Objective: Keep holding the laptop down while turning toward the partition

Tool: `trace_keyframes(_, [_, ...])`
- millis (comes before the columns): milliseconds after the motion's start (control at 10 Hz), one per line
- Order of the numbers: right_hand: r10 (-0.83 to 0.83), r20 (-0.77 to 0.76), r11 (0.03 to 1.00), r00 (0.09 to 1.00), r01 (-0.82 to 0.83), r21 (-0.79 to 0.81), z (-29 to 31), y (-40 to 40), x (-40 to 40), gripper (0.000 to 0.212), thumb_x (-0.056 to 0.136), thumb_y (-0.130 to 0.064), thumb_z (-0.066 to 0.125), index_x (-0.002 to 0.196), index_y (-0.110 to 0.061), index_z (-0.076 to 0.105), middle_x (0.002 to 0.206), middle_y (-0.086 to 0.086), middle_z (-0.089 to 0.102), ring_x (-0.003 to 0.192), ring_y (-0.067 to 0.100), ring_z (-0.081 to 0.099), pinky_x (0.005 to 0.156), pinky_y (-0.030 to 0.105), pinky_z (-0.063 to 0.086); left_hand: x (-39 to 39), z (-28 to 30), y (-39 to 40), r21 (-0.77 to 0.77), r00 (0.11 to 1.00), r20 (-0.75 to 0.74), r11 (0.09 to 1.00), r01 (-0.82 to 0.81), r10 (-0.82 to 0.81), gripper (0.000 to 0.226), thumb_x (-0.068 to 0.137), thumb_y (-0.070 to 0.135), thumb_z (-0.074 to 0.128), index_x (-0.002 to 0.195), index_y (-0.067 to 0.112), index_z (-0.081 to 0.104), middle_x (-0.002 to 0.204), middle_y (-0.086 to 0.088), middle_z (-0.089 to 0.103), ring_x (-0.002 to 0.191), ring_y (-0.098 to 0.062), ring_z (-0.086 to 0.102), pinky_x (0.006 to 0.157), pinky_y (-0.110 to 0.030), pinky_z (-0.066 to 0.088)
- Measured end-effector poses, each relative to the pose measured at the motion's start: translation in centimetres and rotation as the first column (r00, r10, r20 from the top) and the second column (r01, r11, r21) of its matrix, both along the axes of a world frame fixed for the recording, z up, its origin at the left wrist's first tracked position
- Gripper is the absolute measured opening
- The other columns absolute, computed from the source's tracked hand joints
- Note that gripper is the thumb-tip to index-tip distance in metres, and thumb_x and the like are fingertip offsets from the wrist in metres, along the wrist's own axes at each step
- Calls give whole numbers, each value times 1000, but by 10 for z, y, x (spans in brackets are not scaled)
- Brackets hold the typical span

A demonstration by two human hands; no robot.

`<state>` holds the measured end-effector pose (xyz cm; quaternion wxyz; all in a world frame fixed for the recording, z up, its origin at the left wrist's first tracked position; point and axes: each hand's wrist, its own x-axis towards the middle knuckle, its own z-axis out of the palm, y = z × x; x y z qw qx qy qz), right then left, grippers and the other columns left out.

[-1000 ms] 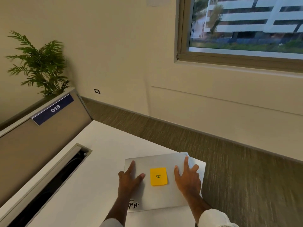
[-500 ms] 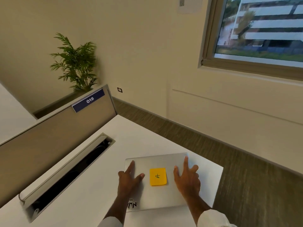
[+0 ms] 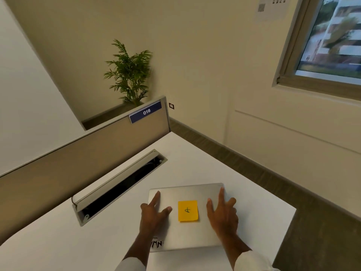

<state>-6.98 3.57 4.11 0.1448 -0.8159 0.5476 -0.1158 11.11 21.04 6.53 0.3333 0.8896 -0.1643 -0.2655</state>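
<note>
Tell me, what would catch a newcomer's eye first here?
The bright yellow sticky note in the middle of a closed silver laptop on the white desk, with the left hand and right hand resting flat on the lid either side of it. Beyond, a green potted plant stands behind a desk divider labelled 018.

We saw the silver laptop [image 3: 195, 234] lying shut and flat near the worktop's [image 3: 97, 241] corner, a yellow note [image 3: 188, 211] stuck mid-lid.
</note>
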Motion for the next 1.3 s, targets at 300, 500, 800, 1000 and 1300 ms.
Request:
trace_keyframes(300, [96, -49, 995, 994, -96, -1, 9, 52, 36, 80, 90, -72, 25, 156, -30, 6, 132, 10, 42, 91, 17, 61, 77, 23, 54, 12, 5, 69, -5, 994, 17, 994, -112, 112, 91, 81, 56, 73, 155, 39, 22, 133, -13, 36, 121, -36, 54, 107, -44, 44])
trace_keyframes(500, [159, -42, 987, 986, -159, 2, 9, 89, 60, 81, 90, -73, 26, 156, -30, 8, 130, 11, 43, 90, 17, 62, 74, 24, 55, 25, 4, 116, -8, 982, 15, 982, -188, 188, 90, 81, 57, 73, 155, 41, 23, 135, -13, 36, 121, -37, 54, 106, -45, 45])
trace_keyframes(800, [255, -35, 967, 966, -255, -9, 8, 142, 99, 81, 90, -73, 26, 155, -29, 8, 130, 13, 42, 89, 18, 62, 72, 26, 57, 42, 3, 184, -41, 959, 11, 958, -284, 284, 90, 81, 55, 74, 155, 41, 25, 123, -6, 36, 119, -34, 54, 106, -43, 45])
trace_keyframes(1000, [323, -25, 946, 946, -323, -1, 2, 180, 122, 81, 89, -73, 26, 154, -29, 8, 130, 14, 41, 89, 20, 63, 72, 29, 59, 49, -2, 231, -41, 930, 12, 929, -367, 368, 88, 81, 54, 75, 154, 41, 26, 130, -10, 38, 121, -34, 54, 107, -45, 44])
trace_keyframes(1300, [398, -42, 917, 916, -398, 18, -11, 236, 149, 81, 88, -73, 26, 154, -29, 9, 128, 15, 42, 88, 22, 63, 71, 32, 60, 56, -15, 295, -27, 892, 15, 892, -450, 451, 88, 82, 54, 75, 154, 42, 26, 131, -10, 38, 121, -34, 54, 107, -45, 44])
